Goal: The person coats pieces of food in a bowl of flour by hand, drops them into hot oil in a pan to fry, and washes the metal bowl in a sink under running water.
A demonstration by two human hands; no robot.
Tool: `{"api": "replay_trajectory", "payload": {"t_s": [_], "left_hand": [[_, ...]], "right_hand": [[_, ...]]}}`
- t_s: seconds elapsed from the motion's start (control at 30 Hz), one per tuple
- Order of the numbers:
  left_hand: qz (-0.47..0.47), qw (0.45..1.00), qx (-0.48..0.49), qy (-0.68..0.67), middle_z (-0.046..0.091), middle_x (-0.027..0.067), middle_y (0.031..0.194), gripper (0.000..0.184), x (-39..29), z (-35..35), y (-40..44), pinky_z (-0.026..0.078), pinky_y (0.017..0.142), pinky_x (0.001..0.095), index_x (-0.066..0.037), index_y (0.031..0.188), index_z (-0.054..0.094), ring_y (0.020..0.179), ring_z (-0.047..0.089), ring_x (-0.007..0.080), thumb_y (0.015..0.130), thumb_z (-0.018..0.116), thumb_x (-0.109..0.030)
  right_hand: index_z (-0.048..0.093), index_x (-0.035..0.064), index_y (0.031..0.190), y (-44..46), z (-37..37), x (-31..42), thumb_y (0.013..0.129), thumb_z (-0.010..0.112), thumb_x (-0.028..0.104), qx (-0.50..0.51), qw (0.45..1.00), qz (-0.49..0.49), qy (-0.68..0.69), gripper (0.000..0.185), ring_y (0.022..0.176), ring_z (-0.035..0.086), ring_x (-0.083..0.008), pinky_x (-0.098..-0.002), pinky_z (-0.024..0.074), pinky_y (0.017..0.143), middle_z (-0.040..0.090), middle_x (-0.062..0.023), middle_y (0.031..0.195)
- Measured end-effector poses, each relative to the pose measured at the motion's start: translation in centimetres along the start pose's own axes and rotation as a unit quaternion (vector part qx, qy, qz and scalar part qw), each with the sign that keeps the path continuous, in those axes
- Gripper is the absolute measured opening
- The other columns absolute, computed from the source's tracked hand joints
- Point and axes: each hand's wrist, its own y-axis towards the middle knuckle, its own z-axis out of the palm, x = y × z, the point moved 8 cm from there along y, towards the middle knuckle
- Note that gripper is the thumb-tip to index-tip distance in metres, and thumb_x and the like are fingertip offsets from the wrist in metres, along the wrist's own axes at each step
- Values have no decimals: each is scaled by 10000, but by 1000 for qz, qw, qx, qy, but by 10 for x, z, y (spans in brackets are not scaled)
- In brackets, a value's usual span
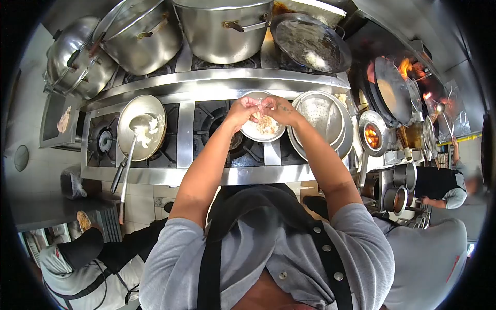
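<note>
Both my hands meet over a round metal bowl (249,134) on the stove, fingers pinched close together. My left hand (241,113) is closed at the bowl's left side, with its fingertips near the middle. From the right, my right hand (283,110) is closed too, its fingertips almost touching the left ones. A pale scrap seems to be between the fingertips, too small to name. Below them, shredded pale and brownish food (265,125) lies in the bowl. Right of the bowl stands a perforated metal strainer (321,116) nested in wider pans.
At left, a wok (125,121) holds a ladle (135,135) and white pieces. Large pots (219,36) and a blackened wok (310,44) line the back. Flames (405,67) rise beside a pan at right. Other people stand at both sides, one with a ladle.
</note>
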Motion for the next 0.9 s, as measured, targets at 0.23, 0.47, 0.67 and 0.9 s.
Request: {"api": "replay_trajectory", "payload": {"t_s": [0.23,0.47,0.67,0.9], "left_hand": [[13,997,-14,69,608,70,826,204,-5,2,-3,476,492,238,22,973,530,669,577,115,806,616,-58],[-12,997,-14,80,622,41,781,174,18,2,1,445,525,225,21,952,607,620,548,81,791,570,-32],[48,991,-63,111,615,26,760,146,11,8,5,425,538,229,12,917,618,593,524,72,811,553,-64],[104,948,-64,293,592,44,638,150,-14,22,-4,417,534,259,3,813,636,567,520,89,806,605,-143]], "right_hand": [[617,-18,938,-14,-5,4,843,556,138,-91,994,0,-63,192,801,591,-224,-320,461,733,609,-126,853],[643,8,903,-21,-37,10,835,517,178,-206,952,-13,-225,221,800,598,-341,-378,461,735,608,-210,879],[576,38,1070,-10,-21,-35,834,502,110,-124,971,140,147,257,717,567,-151,-276,467,568,607,-56,875],[585,-21,1044,-17,-7,-25,881,550,223,-82,993,73,45,295,717,567,-164,-270,462,600,620,-73,822]]}}
